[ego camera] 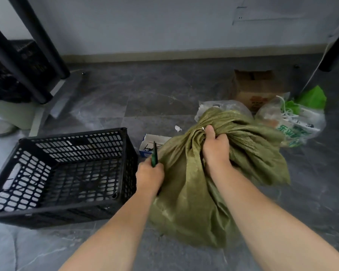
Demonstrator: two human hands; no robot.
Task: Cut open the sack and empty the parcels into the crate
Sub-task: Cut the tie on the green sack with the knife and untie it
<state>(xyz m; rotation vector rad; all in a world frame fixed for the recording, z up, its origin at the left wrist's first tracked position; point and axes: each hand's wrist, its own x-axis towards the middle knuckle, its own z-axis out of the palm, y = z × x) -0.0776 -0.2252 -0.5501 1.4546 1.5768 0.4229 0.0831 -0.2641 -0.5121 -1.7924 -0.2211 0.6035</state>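
Gripping the gathered neck of an olive-green woven sack [194,182], the right hand [215,147] is clamped tight on the bunched fabric right of the frame's centre, thumb up beside a small pale tie at the knot. The sack slumps on the grey tiled floor [164,90], filling the lower middle and right of the picture. The left hand [149,176] is closed round green-handled scissors [154,156], whose tip points toward the top of the frame, touching the sack's left edge. A black perforated crate [67,173] sits in the left half of the frame, just beside the sack and tilted toward the camera. Behind the sack lie clear plastic bags [294,122] and a brown cardboard box [256,87] at the upper right. Dark shelf legs [41,36] cross the upper left.
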